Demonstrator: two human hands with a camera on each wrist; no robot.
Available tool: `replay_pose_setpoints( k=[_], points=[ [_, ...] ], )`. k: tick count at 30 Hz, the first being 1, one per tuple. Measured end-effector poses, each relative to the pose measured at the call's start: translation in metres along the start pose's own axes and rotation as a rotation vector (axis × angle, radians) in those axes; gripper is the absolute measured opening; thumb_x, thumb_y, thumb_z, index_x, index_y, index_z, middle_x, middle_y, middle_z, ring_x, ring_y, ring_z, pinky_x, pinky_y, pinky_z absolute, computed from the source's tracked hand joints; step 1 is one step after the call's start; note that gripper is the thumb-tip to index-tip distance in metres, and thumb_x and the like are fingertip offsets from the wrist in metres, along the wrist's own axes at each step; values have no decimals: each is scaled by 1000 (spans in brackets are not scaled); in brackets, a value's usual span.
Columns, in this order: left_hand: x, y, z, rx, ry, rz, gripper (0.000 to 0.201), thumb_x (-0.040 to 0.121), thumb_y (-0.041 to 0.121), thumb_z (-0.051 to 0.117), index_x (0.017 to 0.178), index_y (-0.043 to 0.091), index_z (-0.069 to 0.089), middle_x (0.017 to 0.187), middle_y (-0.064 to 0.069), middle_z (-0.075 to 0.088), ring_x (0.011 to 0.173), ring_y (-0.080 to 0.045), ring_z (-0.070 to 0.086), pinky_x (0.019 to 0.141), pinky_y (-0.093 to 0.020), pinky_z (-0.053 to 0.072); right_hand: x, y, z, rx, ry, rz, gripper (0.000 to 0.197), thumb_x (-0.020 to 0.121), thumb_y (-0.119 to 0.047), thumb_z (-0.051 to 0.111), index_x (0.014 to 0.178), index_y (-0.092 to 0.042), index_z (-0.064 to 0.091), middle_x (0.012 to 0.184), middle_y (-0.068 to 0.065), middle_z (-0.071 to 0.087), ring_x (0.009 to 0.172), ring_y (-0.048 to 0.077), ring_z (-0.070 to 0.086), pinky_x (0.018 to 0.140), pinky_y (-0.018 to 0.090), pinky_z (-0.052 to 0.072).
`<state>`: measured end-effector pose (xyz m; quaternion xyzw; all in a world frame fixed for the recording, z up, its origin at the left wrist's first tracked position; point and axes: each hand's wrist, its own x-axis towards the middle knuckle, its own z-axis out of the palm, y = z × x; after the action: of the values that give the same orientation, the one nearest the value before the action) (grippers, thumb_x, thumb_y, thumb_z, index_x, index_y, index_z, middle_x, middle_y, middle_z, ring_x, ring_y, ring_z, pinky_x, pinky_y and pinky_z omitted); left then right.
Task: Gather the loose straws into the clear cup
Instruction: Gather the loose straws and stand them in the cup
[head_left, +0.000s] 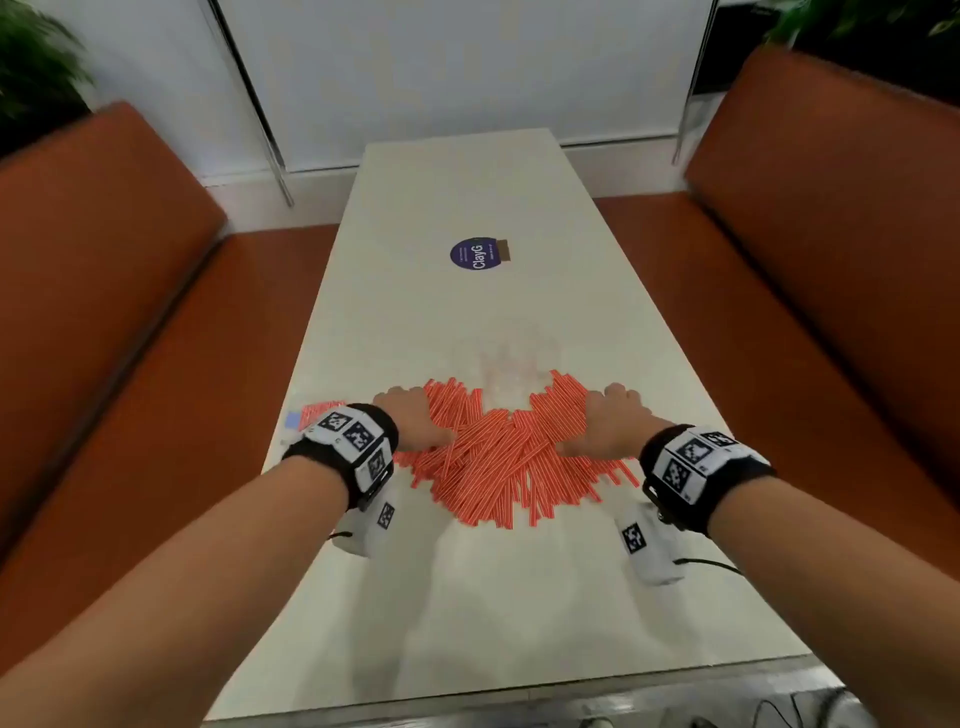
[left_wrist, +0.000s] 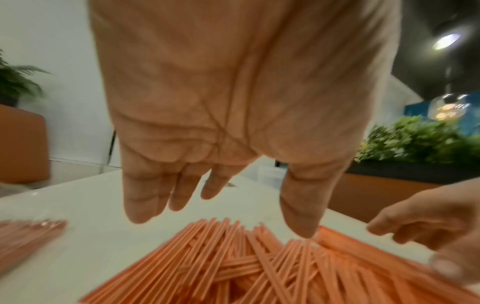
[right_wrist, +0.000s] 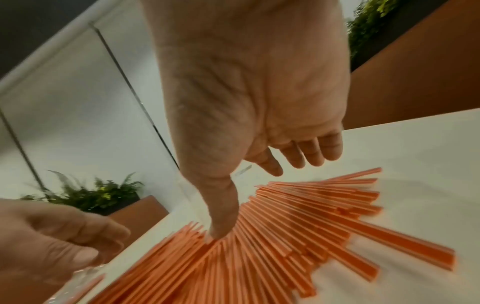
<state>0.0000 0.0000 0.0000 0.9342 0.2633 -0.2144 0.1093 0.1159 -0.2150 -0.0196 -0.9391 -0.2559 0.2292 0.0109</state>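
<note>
On the near half of the long pale table (head_left: 467, 197), the thin orange-and-white striped paper straws (head_left: 493, 462) are lying in a loose crossed heap. The left hand (head_left: 410, 423) and right hand (head_left: 605, 428) are flanking it, fingers relaxed and spread, thumbs touching straws, gripping nothing. The clear cup is blurred beyond the heap (position uncertain). Judged: straws are light, stiff, prone to rolling and crushing; bundle them mid-length, squeezing gently.
</note>
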Motion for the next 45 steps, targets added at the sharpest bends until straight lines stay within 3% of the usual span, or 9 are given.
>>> replay_pose_setpoints(
  k=[7,12,16,19,23,26,31,37,45],
  points=[
    [16,5,27,50,-29,-161,108,75,74,51,151,5,17,150,-21,31,138,-37,34,111,-45,34,8,2,16,-21,64,72,91,71,-67,61,134,-7,35,138,16,37,129,34,35,103,49,38],
    [12,23,36,-27,54,-110,89,85,54,57,149,5,20,147,-22,33,136,-38,34,112,-45,33,5,-13,26,45,125,-31,57,88,-44,54,126,-5,40,128,16,40,118,31,38,99,42,43],
    [10,31,36,-242,57,-33,64,90,33,57,141,5,30,139,-21,41,126,-37,47,105,-45,43,0,-24,24,139,90,-130,35,93,-23,48,119,0,43,123,19,42,113,31,43,98,38,41],
    [12,31,32,-219,115,-83,62,92,43,48,137,2,36,138,-21,43,127,-36,45,106,-45,41,6,-22,20,232,116,-87,43,94,-33,46,121,1,43,124,21,44,114,33,46,97,40,42],
    [5,37,32,18,48,-200,93,86,71,32,145,-1,32,148,-23,34,138,-37,31,114,-45,27,19,-22,24,176,130,108,72,89,-58,40,129,3,38,131,24,41,122,36,40,100,43,39],
    [5,49,40,6,17,-204,104,79,77,38,147,-1,27,148,-22,28,137,-38,29,111,-46,31,21,-35,34,180,145,143,80,86,-60,46,132,4,33,134,23,37,124,35,38,100,41,40],
    [13,69,46,-162,40,-226,89,84,62,54,143,0,28,145,-18,31,130,-35,44,103,-41,42,25,-58,46,310,155,192,59,90,-43,53,126,1,40,132,19,38,120,31,40,97,37,41],
    [17,88,48,-271,6,-268,54,94,26,54,137,2,33,143,-16,38,127,-31,50,99,-35,45,35,-72,52,316,101,199,50,92,-30,50,129,1,40,131,18,42,120,32,42,98,36,40],
    [17,86,45,-381,-50,-265,42,93,14,51,132,1,42,138,-16,49,124,-30,54,98,-35,47,43,-71,52,414,77,233,36,92,-12,45,124,2,44,131,19,46,119,33,49,95,37,45]
  ],
)
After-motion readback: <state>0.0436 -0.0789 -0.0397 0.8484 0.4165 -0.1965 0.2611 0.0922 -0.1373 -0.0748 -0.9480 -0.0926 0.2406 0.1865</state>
